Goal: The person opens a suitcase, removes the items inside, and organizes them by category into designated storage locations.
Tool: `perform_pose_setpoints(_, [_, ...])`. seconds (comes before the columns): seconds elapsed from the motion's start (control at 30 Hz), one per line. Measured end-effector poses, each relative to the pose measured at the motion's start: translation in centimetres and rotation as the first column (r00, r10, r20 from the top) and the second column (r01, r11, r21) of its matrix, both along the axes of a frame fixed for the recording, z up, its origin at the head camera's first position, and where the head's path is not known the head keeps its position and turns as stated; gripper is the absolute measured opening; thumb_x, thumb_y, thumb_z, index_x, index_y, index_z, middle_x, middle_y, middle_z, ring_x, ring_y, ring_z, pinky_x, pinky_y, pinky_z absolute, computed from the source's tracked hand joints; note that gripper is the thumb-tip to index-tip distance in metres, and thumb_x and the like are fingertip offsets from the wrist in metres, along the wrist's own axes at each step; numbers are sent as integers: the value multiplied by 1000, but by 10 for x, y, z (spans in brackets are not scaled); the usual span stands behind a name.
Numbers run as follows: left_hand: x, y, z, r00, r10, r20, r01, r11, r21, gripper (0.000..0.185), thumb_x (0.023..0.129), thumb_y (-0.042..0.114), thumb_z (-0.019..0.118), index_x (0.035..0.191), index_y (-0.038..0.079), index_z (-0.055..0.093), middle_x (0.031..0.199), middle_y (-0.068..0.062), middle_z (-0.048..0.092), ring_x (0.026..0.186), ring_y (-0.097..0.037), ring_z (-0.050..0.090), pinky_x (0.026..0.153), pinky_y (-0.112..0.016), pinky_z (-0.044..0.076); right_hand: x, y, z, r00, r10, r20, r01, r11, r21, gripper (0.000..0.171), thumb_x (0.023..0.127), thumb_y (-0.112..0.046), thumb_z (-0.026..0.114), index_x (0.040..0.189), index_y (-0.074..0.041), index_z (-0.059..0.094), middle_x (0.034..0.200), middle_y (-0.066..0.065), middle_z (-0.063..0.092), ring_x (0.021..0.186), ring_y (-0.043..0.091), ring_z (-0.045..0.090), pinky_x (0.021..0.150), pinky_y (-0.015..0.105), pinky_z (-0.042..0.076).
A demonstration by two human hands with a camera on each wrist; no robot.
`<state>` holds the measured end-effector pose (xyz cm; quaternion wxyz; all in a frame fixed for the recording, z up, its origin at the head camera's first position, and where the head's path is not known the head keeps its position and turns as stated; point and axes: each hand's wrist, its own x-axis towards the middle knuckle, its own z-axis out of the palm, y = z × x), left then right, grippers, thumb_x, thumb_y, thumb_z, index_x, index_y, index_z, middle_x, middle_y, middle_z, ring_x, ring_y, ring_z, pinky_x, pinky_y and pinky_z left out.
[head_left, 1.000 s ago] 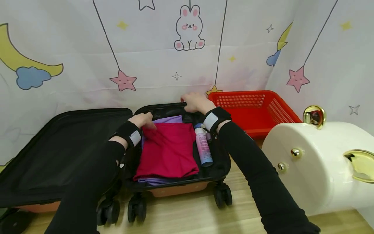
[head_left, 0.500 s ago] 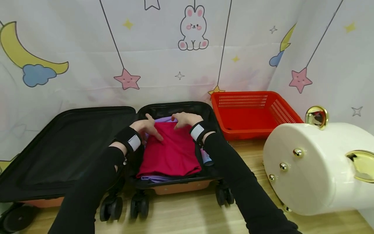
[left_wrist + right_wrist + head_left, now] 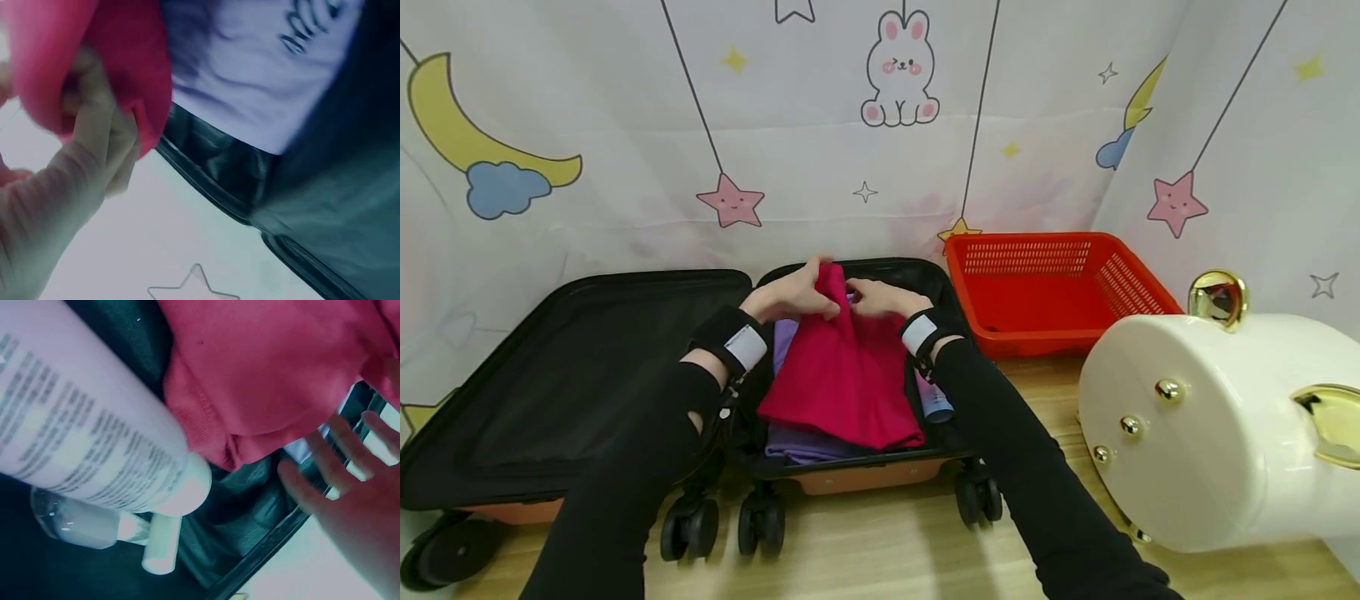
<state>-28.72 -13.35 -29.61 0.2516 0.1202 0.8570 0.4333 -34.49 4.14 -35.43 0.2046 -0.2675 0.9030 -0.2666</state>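
A crimson folded garment (image 3: pixel 842 375) with a ribbed edge lies over purple clothing (image 3: pixel 805 444) in the right half of an open black-lined suitcase (image 3: pixel 760 475). My left hand (image 3: pixel 793 293) grips its far left part and holds it raised; the fingers curl into the cloth in the left wrist view. At the garment's far right, my right hand (image 3: pixel 883 298) has its fingers spread in the right wrist view; whether the thumb touches the cloth is unclear. Lettering shows on the light purple cloth (image 3: pixel 244 81). A pink-and-blue bottle (image 3: pixel 94 419) lies right of the garment, partly under my right wrist.
Small bottles (image 3: pixel 81 522) lie beside the large one. The other suitcase half (image 3: pixel 602 358) lies open on the left. A red plastic basket (image 3: pixel 1037 304) stands behind on the right, and a glossy cream container with gold knobs (image 3: pixel 1210 433) sits at the right. A printed curtain (image 3: pixel 820 150) hangs behind.
The right hand has come from the suitcase's far edge to the garment. The left hand has taken hold of the garment and lifted its far part, uncovering more purple cloth at the near left.
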Motion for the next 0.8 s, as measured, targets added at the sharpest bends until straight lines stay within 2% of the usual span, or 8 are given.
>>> perform_pose_setpoints(0.1, [0,4,5,993,66,-100,-58,994,90,75,85,0,55,148,3,13,114,-19,53,99,-22,54,84,-32,45,1,6,4,983,-44,177,88,964,-252,50,108,-24,32,154,-6,35,157,15,41,143,30,42,121,44,32])
perform_pose_setpoints(0.2, [-2,6,15,979,122,-163,-100,985,138,62,86,4,55,140,4,23,113,-19,58,98,-23,57,85,-32,45,3,13,11,941,-97,324,235,876,-421,56,110,-39,23,154,-5,36,157,16,41,143,33,42,122,47,31])
perform_pose_setpoints(0.23, [-1,7,19,974,132,-182,-104,982,157,58,87,5,54,137,5,26,125,-22,54,106,-27,56,88,-34,45,4,15,14,927,-109,359,279,842,-463,60,110,-44,21,154,-6,36,157,16,40,144,34,41,123,47,30])
perform_pose_setpoints(0.43, [3,8,50,927,152,-342,-53,958,282,34,86,1,51,120,8,46,139,-21,56,103,-24,57,78,-26,45,4,28,28,911,26,412,318,592,-740,71,105,-59,17,161,-16,20,163,17,30,149,36,31,125,52,21])
perform_pose_setpoints(0.53, [4,6,60,896,170,-411,-31,946,323,27,85,-2,52,109,10,52,130,-17,62,98,-19,58,72,-23,46,6,34,35,908,123,401,284,523,-804,94,91,-77,33,163,-20,12,165,14,22,151,34,24,124,55,18])
perform_pose_setpoints(0.6, [4,3,64,877,195,-438,-37,939,343,23,84,-3,52,102,12,56,121,-13,64,95,-18,59,71,-23,46,7,38,39,905,159,395,268,508,-819,117,75,-87,46,163,-20,8,167,14,18,151,34,21,125,56,17])
perform_pose_setpoints(0.7, [4,-3,68,858,238,-455,-72,933,351,19,85,-1,54,92,15,60,107,-2,64,93,-18,60,72,-23,47,7,44,44,907,175,384,242,529,-813,136,59,-89,59,163,-18,8,165,16,20,150,34,25,125,55,18])
perform_pose_setpoints(0.8, [3,-6,68,849,255,-464,-96,936,339,17,86,0,56,85,15,65,96,2,63,93,-19,58,72,-24,47,9,48,51,934,89,346,217,628,-747,119,66,-80,70,155,-12,29,151,15,43,137,30,44,118,48,36])
